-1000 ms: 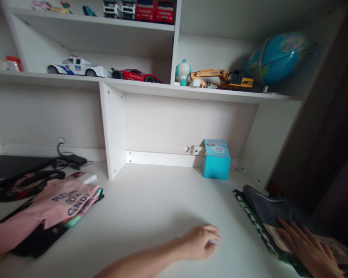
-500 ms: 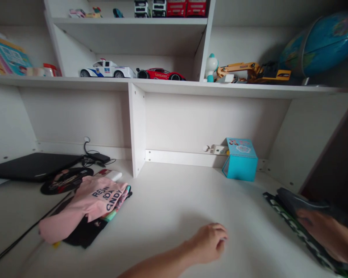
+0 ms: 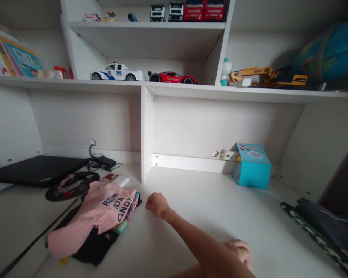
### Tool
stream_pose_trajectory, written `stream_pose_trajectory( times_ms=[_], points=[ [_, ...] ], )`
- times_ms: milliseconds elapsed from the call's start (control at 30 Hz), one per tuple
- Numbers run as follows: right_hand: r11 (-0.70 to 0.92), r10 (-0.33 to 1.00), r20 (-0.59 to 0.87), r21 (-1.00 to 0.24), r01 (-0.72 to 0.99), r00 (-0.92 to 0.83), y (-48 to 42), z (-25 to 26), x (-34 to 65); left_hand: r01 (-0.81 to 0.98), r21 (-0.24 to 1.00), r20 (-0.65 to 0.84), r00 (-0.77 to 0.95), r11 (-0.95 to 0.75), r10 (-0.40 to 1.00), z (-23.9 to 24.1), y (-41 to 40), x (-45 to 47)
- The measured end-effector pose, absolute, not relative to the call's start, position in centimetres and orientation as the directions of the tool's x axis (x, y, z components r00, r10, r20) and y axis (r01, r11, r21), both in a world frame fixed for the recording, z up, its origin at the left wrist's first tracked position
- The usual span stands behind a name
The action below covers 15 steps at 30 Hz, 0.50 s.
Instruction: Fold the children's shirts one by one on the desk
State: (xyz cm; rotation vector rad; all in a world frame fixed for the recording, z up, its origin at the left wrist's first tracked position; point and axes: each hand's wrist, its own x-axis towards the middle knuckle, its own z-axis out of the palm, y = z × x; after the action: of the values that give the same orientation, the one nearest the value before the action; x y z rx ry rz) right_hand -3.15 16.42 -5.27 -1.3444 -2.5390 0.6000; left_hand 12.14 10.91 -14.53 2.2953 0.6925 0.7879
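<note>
My right hand [image 3: 158, 204] is curled with knuckles up, just right of a pile of folded clothes and apart from it. No object shows in its fingers. On top of the pile lies a pink shirt [image 3: 94, 216] with dark lettering; black cloth [image 3: 95, 247] sticks out beneath. My right forearm crosses over my left arm. Behind it, my left hand [image 3: 240, 251] rests curled on the white desk [image 3: 191, 216], partly covered by that forearm; nothing is visible in its fingers. At the far right lies dark folded clothing [image 3: 330, 227] with a green and white checked edge.
A black laptop [image 3: 40, 170], a dark round mat [image 3: 72, 186], a white box [image 3: 120, 180] and a charger [image 3: 104, 160] lie left. A blue desk calendar [image 3: 255, 170] stands back right. Shelves above hold a toy police truck [image 3: 118, 72], red car [image 3: 172, 78], excavator [image 3: 266, 77] and globe [image 3: 330, 54].
My right hand has left the dark clothing at the right and swung across to beside the pink shirt, over my left arm. The view has shifted, so the scene sits slightly right and lower.
</note>
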Motion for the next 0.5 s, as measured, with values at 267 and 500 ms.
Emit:
stream_pose_trajectory(
  times_ms=[267, 500],
  points=[
    [0.260, 0.940, 0.004, -0.655, 0.710, -0.340, 16.8, -8.4, -8.6, 0.345, 0.635, 0.317, 0.700, -0.691, 0.641, -12.1, 10.0, 11.9],
    [0.192, 0.947, 0.035, -0.858, 0.476, -0.318, 16.5, -7.7, -9.2, 0.359, 0.581, 0.346, 0.704, -0.731, 0.621, -12.5, 9.9, 11.8]
  ],
)
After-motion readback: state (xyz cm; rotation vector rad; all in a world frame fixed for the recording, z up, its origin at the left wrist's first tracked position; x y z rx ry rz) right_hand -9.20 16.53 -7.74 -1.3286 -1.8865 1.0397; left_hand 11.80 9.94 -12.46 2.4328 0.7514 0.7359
